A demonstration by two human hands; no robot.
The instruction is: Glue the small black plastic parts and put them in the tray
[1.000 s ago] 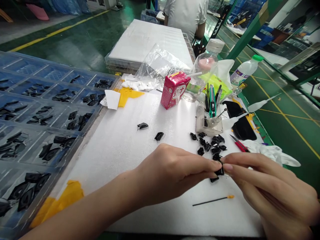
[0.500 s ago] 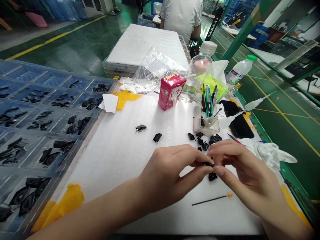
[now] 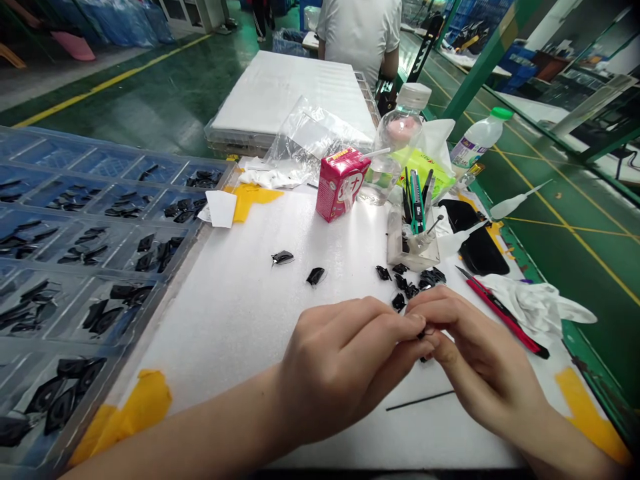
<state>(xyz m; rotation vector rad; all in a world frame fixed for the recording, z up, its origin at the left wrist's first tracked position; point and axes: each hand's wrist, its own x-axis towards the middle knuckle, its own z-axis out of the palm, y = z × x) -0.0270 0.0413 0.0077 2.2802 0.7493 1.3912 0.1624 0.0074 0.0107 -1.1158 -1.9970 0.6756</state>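
Note:
My left hand and my right hand meet over the right half of the white work surface. Both are closed, with thumbs and fingertips pinching a small black part that is mostly hidden between them. Just beyond the fingers lies a cluster of small black pieces. Two more black pieces, one with a clear edge and one darker, lie apart to the left. A thin black stick rests below the hands, its right end covered by my right hand.
A compartment tray of black parts stands at left. Farther back are a red drink carton, a tool holder and a large clear bottle. At right lie a red utility knife and a white glove. A person sits beyond.
My left fingers have curled further round the black part, and my right hand has shifted slightly left. More of the red knife shows now; the stick's yellow end is covered.

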